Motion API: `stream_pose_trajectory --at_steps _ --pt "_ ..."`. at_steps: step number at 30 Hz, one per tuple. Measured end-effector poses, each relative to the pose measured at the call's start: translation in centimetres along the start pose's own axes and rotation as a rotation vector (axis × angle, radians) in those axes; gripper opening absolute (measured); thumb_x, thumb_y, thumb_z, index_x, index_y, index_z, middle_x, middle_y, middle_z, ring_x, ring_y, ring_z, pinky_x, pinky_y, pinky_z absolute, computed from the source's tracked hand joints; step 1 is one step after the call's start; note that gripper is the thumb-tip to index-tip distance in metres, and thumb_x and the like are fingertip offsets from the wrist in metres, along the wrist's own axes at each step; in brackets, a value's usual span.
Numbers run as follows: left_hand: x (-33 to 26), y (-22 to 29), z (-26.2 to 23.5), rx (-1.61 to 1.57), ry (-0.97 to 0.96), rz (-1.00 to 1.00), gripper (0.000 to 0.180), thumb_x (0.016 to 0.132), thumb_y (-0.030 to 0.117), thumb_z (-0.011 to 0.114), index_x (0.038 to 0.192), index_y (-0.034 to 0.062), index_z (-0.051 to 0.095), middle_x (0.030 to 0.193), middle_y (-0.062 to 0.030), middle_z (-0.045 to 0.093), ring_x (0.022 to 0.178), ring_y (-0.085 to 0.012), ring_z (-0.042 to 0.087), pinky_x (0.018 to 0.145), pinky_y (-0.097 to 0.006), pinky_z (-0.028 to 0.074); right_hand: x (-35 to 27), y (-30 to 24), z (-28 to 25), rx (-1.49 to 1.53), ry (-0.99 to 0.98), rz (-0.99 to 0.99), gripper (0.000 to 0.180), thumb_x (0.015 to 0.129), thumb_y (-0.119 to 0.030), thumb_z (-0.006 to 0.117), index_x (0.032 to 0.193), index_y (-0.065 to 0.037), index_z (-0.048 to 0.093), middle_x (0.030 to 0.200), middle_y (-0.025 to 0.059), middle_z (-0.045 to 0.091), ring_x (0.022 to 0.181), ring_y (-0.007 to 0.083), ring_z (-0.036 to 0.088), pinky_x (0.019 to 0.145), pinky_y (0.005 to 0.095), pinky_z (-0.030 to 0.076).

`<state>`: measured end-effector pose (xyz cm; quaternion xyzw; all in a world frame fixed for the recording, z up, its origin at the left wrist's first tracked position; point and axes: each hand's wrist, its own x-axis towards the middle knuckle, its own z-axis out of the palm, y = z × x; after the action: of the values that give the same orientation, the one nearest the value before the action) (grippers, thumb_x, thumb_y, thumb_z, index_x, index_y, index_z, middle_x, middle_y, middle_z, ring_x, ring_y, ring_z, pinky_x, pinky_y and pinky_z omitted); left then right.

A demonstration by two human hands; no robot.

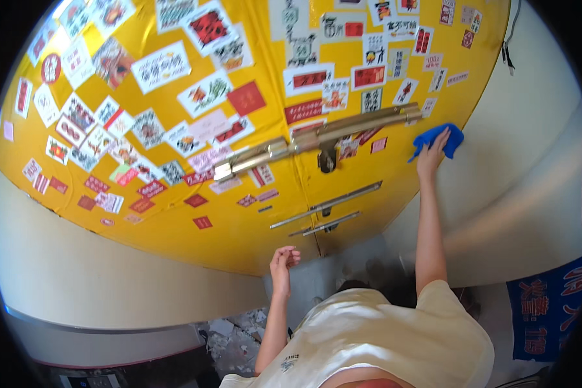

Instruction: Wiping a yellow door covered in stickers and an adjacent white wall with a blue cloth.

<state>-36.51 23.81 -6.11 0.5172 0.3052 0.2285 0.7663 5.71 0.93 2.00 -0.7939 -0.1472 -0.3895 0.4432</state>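
A blue cloth [454,140] lies against the right edge of a yellow double door [362,165]. My right hand [432,154], with the arm stretched out, presses on this cloth, and its fingers spread over the fabric. Lower down, in front of the door's lower part, my left hand [283,262] hangs in the air. Its fingers are loosely bent and a little apart, and nothing shows in them. Many red, white and pink stickers [247,98] cover the door leaves.
Long brass handles [355,127] stick out on both sides of the door's middle seam. Thin metal bars [326,204] sit lower on it. Pale walls [517,161] flank the door. A blue banner [549,310] is at the lower right, and littered scraps [233,346] lie at the lower left.
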Motion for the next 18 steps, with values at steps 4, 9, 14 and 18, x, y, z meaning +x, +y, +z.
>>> stream_pose_trajectory --at_steps 4,9,14,18 --pt "0.5 -0.8 3.1 0.050 0.004 -0.033 0.022 0.097 0.021 0.049 0.105 0.0045 0.061 0.093 -0.0054 0.066 0.083 -0.0127 0.061 0.077 -0.027 0.047 -2.1 3.7 0.6 0.050 -0.021 0.146 0.070 0.097 -0.009 0.048 0.153 -0.004 0.007 0.159 0.0234 0.006 0.145 0.0409 0.014 0.116 0.0428 0.020" --pt "1.5 -1.5 6.7 0.133 -0.063 -0.149 0.023 0.096 0.020 0.049 0.107 0.0040 0.060 0.093 -0.0067 0.066 0.084 -0.0138 0.062 0.079 -0.028 0.047 -4.4 8.0 1.9 0.054 -0.010 0.207 0.070 0.095 -0.008 0.047 0.153 -0.002 0.007 0.159 0.0225 0.005 0.145 0.0401 0.013 0.116 0.0419 0.019" --pt "2.6 -0.7 9.5 0.216 -0.062 -0.175 0.024 0.095 0.019 0.048 0.108 0.0027 0.060 0.095 -0.0076 0.066 0.086 -0.0145 0.062 0.080 -0.028 0.047 -5.5 7.7 1.6 0.115 -0.061 0.268 0.069 0.096 -0.009 0.046 0.153 -0.001 0.008 0.159 0.0232 0.004 0.147 0.0380 0.011 0.117 0.0416 0.016" --pt "2.7 -1.4 10.4 0.236 -0.161 -0.191 0.023 0.096 0.019 0.048 0.108 0.0028 0.059 0.095 -0.0073 0.065 0.086 -0.0147 0.062 0.080 -0.028 0.047 -7.2 4.2 1.8 0.162 -0.137 0.283 0.070 0.096 -0.009 0.048 0.153 -0.001 0.007 0.158 0.0256 0.002 0.147 0.0384 0.006 0.119 0.0426 0.012"
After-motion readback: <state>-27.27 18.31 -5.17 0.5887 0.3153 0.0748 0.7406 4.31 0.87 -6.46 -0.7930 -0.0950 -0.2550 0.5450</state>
